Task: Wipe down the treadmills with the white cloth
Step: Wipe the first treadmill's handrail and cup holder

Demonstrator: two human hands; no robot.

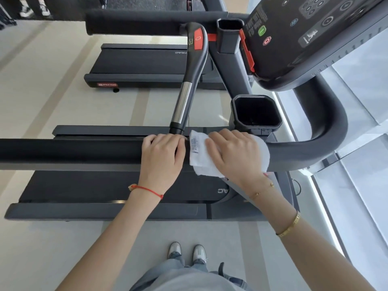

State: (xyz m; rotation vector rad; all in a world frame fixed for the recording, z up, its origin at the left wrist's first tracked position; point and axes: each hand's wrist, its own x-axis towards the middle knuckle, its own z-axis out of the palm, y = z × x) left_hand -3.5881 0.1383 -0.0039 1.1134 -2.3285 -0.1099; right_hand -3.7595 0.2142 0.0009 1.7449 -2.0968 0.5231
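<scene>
I stand beside a dark grey treadmill (105,211) and reach over its near handrail (73,151), a thick black bar running left to right. My right hand (233,153) presses a white cloth (201,162) around the rail just before it curves up toward the console. A small printed label shows on the cloth's left edge. My left hand (162,153) grips the bare rail right beside the cloth, fingers curled over the top. The running belt (105,185) lies below the rail.
The console (304,34) with green and red buttons is at upper right, with two black cup holders (257,112) beside it. A centre handle (186,89) with chrome section and red button slants toward my left hand. A second treadmill (142,64) stands beyond. Windows run along the right.
</scene>
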